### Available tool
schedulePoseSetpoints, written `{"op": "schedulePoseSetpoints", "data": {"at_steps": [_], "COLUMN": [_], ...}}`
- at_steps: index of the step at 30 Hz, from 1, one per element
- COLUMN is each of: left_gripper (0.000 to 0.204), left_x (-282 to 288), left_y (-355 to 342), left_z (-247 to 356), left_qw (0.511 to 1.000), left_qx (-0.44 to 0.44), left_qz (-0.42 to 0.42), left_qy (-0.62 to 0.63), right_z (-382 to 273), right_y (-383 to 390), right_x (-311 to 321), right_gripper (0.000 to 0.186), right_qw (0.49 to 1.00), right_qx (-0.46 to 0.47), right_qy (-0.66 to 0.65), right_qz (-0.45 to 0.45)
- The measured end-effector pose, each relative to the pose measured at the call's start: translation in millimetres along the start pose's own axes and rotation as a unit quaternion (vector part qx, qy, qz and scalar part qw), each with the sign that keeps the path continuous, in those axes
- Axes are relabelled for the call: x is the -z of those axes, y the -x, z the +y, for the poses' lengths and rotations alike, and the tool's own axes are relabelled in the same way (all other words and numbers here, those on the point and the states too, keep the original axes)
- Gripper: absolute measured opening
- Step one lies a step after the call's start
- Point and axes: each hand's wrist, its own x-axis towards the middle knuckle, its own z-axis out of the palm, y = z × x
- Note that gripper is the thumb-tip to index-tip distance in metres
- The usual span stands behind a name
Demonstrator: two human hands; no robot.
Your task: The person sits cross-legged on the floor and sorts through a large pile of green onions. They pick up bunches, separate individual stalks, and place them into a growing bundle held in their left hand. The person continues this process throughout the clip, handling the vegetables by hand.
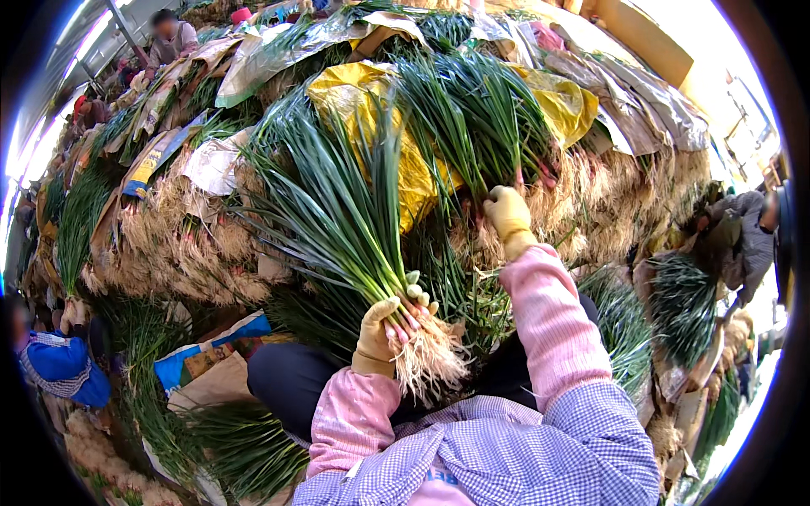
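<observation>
One full bunch of long green onions [363, 228] stands tilted in our gloved left hand [375, 339], its leaves fanning up and leftward, its roots [426, 358] hanging toward us. Our left fingers wrap round the pinkish-white stem bases just above those roots. We judge the bunch fairly light, though its long tops probably make it top-heavy and inclined to splay. The leaves look smooth and springy, likely to crease if squeezed; the lower stems seem firmer, perhaps a little slick, and the fine, tangled roots would give poor purchase. To us, the pale shanks, gathered together, seem the best place to take hold.

Ahead and to the right, our gloved right hand [508, 218] reaches to the heap's front edge, curled at the base of other green stalks [472, 126]; we cannot tell whether it grasps one. Yellow sheeting [412, 190] shows between the two clusters, and the root-fringed heap [607, 198] spreads to both sides. Farther out on our left, loose greens [253, 451] lie near a blue-edged bag [211, 354], with a co-worker in blue [63, 367] beyond.
</observation>
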Motion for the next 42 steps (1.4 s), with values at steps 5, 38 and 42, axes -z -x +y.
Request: {"op": "schedulePoseSetpoints", "data": {"at_steps": [5, 38, 42], "left_gripper": [0.043, 0.061, 0.054], "left_x": [-24.7, -2.3, -11.2], "left_y": [8.3, -7.3, -6.2], "left_z": [-1.3, -4.7, -1.8], "left_qw": [0.999, 0.999, 1.0], "left_qx": [-0.031, -0.023, -0.009], "left_qz": [0.02, 0.019, -0.024], "left_qy": [-0.008, -0.034, -0.006], "right_z": [-14.3, 63.8, -6.0], "right_y": [34.6, 133.9, 37.1], "right_x": [31.4, 79.9, 5.4], "right_gripper": [0.011, 0.02, 0.02], "right_qw": [0.879, 0.967, 0.993], "right_qx": [-0.008, 0.086, 0.084], "right_qy": [-0.476, -0.218, 0.007], "right_qz": [0.028, 0.102, 0.082]}}
